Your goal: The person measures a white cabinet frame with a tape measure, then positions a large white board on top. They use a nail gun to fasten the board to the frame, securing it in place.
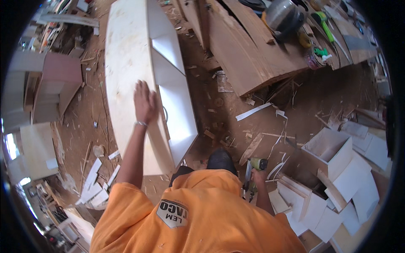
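My left hand lies flat on the pale top panel of a long cabinet carcass, fingers stretched out near its right edge. White-faced compartments with a slanted divider show along the cabinet's right side. Down by my right side, my right hand grips a green and black nail gun. That tool is held apart from the cabinet, above the littered floor. My body partly hides its lower end.
A rough wooden workbench at the upper right carries a metal kettle and a green-handled tool. An open white box and stacked panels stand right. Offcuts litter the floor; a pinkish cabinet stands left.
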`<action>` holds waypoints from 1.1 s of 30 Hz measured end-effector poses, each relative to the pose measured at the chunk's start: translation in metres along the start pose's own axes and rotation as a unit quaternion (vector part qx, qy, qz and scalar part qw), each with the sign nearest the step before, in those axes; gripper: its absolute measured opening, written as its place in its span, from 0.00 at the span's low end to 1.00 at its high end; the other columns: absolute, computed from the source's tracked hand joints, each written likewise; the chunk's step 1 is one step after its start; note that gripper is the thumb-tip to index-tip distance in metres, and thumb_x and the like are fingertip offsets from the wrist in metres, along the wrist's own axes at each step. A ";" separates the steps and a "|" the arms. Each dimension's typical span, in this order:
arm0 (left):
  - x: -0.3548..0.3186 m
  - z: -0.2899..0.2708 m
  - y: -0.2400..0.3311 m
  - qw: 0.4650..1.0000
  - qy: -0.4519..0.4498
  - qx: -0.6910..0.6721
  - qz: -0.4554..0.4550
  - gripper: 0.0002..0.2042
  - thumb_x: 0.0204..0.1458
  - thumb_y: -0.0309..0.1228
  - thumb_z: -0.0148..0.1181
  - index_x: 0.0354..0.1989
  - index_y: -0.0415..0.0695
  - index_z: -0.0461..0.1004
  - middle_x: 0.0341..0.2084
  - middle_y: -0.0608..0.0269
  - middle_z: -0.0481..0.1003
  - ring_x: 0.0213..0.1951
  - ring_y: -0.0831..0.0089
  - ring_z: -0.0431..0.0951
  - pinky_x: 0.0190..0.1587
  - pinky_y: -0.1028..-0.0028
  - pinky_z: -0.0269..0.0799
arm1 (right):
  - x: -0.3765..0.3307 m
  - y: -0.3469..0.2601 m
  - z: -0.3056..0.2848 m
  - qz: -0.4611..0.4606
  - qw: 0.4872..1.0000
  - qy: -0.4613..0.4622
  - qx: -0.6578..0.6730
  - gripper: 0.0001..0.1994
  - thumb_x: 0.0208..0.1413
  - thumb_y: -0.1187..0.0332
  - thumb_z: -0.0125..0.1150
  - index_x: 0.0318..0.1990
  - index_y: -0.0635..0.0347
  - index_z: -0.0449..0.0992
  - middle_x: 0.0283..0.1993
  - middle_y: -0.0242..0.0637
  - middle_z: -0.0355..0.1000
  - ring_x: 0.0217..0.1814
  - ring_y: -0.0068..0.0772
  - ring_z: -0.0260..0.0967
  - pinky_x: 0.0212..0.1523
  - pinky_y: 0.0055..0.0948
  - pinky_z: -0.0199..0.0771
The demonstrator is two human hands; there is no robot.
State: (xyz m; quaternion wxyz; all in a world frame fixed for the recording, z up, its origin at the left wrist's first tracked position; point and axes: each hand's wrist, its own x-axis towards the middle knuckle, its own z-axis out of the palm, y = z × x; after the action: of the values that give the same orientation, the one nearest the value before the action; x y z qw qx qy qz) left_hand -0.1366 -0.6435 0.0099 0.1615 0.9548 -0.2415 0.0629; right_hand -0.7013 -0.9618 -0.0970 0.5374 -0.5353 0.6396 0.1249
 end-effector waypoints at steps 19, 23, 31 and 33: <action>-0.641 -0.120 -0.189 0.725 -0.077 -0.362 -0.581 0.36 0.67 0.59 0.36 0.54 0.33 0.74 0.42 0.42 0.81 0.46 0.56 0.82 0.53 0.62 0.72 | -0.201 0.032 0.187 -0.253 0.907 -0.186 -0.282 0.21 0.49 0.66 0.68 0.49 0.68 0.75 0.42 0.42 0.78 0.44 0.39 0.76 0.44 0.37 0.74; -0.705 -0.180 -0.226 0.516 0.100 -0.494 -0.693 0.30 0.67 0.53 0.41 0.59 0.36 0.72 0.45 0.50 0.82 0.45 0.68 0.83 0.50 0.69 0.74 | -0.224 0.012 0.257 -0.248 0.787 -0.217 -0.522 0.28 0.48 0.61 0.72 0.54 0.70 0.76 0.52 0.48 0.78 0.52 0.43 0.77 0.50 0.38 0.73; -0.728 -0.271 -0.336 0.503 0.187 -0.523 -0.662 0.22 0.67 0.42 0.47 0.60 0.38 0.70 0.45 0.54 0.82 0.43 0.72 0.83 0.45 0.75 0.75 | -0.313 0.009 0.483 -0.338 0.792 -0.240 -0.448 0.29 0.50 0.58 0.75 0.54 0.70 0.76 0.52 0.49 0.78 0.52 0.43 0.77 0.51 0.39 0.73; -0.730 -0.279 -0.367 0.515 0.175 -0.518 -0.660 0.21 0.66 0.41 0.49 0.59 0.38 0.71 0.45 0.53 0.82 0.42 0.73 0.83 0.46 0.75 0.75 | -0.318 0.025 0.575 -0.355 0.825 -0.219 -0.381 0.24 0.52 0.61 0.75 0.51 0.68 0.77 0.46 0.43 0.79 0.46 0.36 0.76 0.49 0.37 0.73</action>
State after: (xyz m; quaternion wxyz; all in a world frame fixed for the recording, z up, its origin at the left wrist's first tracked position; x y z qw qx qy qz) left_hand -0.6108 0.0781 0.0257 0.6619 0.5562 0.5014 -0.0320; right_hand -0.4515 -0.3538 -0.0714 0.4237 -0.8460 0.1724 0.2739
